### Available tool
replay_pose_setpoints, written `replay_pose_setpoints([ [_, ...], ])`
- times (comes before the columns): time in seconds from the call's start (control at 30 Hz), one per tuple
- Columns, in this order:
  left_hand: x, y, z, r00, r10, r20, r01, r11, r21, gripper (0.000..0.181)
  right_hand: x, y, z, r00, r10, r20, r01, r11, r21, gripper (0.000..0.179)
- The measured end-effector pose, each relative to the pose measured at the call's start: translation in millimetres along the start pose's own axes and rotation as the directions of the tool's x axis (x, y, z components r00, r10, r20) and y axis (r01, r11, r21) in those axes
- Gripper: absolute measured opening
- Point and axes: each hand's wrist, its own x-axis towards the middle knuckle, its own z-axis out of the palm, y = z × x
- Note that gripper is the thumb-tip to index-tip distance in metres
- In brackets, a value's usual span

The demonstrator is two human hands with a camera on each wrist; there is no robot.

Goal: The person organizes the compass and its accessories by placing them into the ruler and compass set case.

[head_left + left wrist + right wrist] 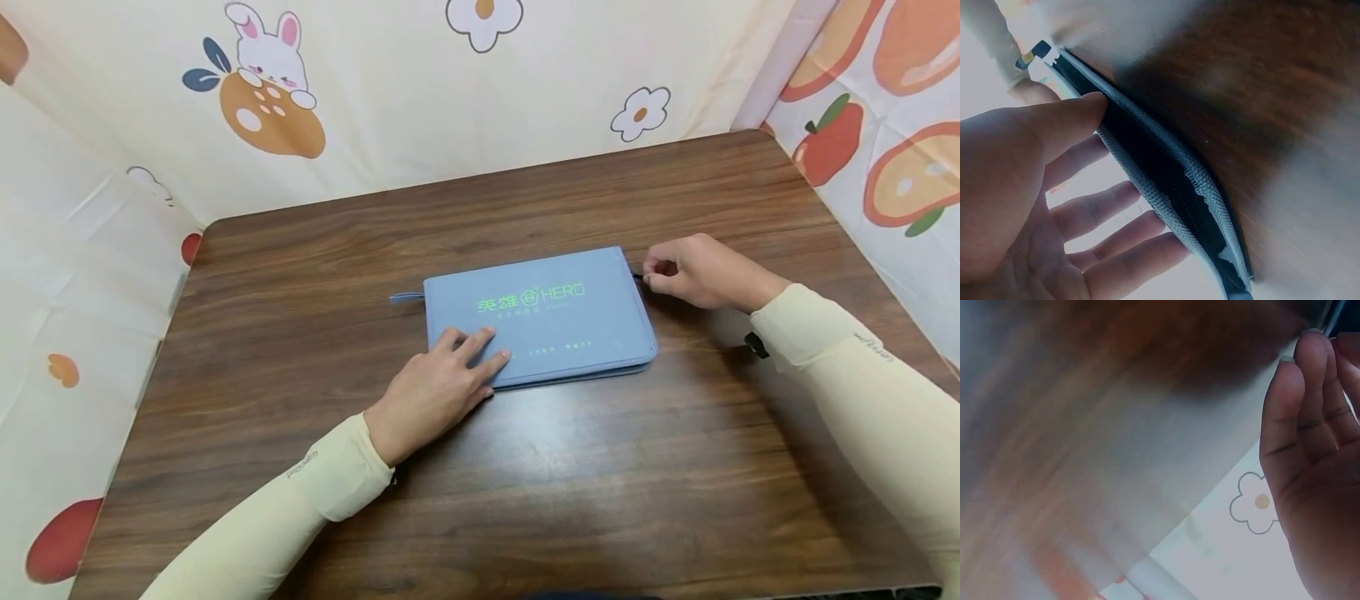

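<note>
A flat blue zippered case [540, 321] with green HERO lettering lies on the table. My left hand [435, 387] rests on its near left corner, fingers spread and fairly straight on the cover. In the left wrist view, the thumb of that left hand [1066, 181] touches the case's edge, where the zipper [1194, 178] is parted and the inside looks dark. Beyond the case's far right side, my right hand [693, 271] pinches a small black zipper pull [637, 277]. In the right wrist view the right hand's [1319, 450] fingertips hide the pull.
A blue loop tab [407, 297] sticks out from the case's left side. The wood-grain table [300, 275] meets a printed cloth [390, 108] at the back, with more cloth along the left and right sides.
</note>
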Motion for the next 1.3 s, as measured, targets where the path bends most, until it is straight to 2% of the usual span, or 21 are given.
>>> replay_pose_setpoints([
  [0.2,0.9,1.3,-1.6,1.000,-0.014,0.005,0.014,1.000,-0.002,0.042,-15.1,-9,1,0.998,-0.060,-0.001,0.060,0.998,-0.010,0.015],
  [0.37,0.5,1.3,-4.0,1.000,-0.024,0.002,0.024,1.000,0.001,0.043,-30.8,-19,5,0.994,-0.102,0.030,0.103,0.995,-0.012,0.025],
  [0.57,-1.2,2.1,-4.1,0.999,-0.035,0.008,0.035,0.999,-0.004,0.043,-53.9,-28,12,0.981,-0.190,0.045,0.191,0.982,-0.006,0.035],
  [0.63,-1.3,2.1,-3.5,0.999,-0.037,0.003,0.037,0.999,-0.007,0.043,-60.7,-32,14,0.978,-0.200,0.053,0.199,0.980,0.014,0.036],
  [0.77,-1.2,1.6,-2.8,0.999,-0.037,-0.008,0.037,0.999,-0.009,0.042,-70.5,-39,17,0.982,-0.177,0.072,0.175,0.984,0.036,0.036],
  [0.93,-1.3,2.1,-2.6,0.999,-0.040,-0.015,0.040,0.999,-0.018,0.042,-72.3,-48,21,0.995,-0.073,0.068,0.074,0.997,-0.023,0.028],
  [1.1,-1.5,5.6,-1.3,0.998,-0.062,-0.019,0.061,0.997,-0.037,0.041,-64.5,-51,22,0.999,-0.011,0.039,0.014,0.998,-0.069,0.022],
  [1.3,-1.7,14.4,-0.9,0.995,-0.080,-0.052,0.078,0.996,-0.037,0.037,-44.9,-46,19,0.999,0.042,0.016,-0.041,0.996,-0.078,0.013],
])
